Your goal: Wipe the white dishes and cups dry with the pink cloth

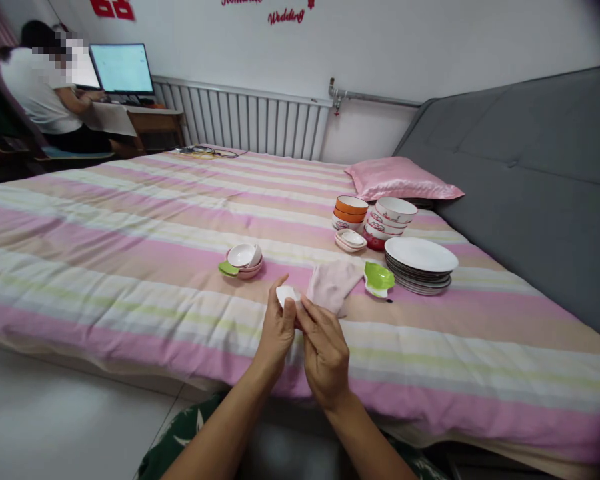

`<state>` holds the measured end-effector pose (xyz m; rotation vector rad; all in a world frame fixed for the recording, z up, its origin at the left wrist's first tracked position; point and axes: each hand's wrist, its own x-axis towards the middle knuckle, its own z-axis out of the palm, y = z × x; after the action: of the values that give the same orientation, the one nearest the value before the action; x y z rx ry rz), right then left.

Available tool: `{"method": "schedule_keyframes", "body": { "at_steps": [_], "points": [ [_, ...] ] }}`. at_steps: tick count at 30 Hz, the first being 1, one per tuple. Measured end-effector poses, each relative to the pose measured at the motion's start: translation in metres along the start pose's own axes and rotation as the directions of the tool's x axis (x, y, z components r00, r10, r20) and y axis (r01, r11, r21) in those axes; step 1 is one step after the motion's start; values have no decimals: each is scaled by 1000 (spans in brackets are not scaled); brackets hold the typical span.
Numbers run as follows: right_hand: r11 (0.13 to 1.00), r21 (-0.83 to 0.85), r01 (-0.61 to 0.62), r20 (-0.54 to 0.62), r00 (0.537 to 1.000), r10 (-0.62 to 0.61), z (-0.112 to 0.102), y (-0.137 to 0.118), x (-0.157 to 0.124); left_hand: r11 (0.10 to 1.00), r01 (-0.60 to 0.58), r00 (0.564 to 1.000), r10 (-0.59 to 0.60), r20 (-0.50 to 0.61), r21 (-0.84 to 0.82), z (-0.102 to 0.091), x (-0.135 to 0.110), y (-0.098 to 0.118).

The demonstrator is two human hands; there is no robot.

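cloth (331, 283) left of leaf dish (379, 278), plates (420, 262) right

Glossy white ceramic plates (421, 255), shiny satin pillow (403, 179), soft matt cotton quilt (130, 220), and a matt pink cloth (333, 283) lying limp.

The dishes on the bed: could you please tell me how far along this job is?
Apparently done: the small pile set apart. In hand: left hand holds a white dish, right hand touching, by the pink cloth. Left: green dish, bowl stacks, plates.
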<state>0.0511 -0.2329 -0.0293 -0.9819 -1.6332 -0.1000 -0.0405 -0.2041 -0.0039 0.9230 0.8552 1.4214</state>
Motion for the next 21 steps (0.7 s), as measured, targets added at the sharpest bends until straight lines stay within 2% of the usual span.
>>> {"method": "schedule_keyframes", "body": {
  "at_steps": [12,17,21],
  "points": [
    [997,32,-66,-6,998,66,-6,-1,4,992,-39,978,14,207,116,0,2,4],
    [992,65,-104,5,995,104,-11,-2,6,924,-166,923,23,385,343,-4,3,0],
    [986,97,-133,26,991,131,-15,0,9,895,-228,892,34,451,384,-3,1,-1]
  ]
}}
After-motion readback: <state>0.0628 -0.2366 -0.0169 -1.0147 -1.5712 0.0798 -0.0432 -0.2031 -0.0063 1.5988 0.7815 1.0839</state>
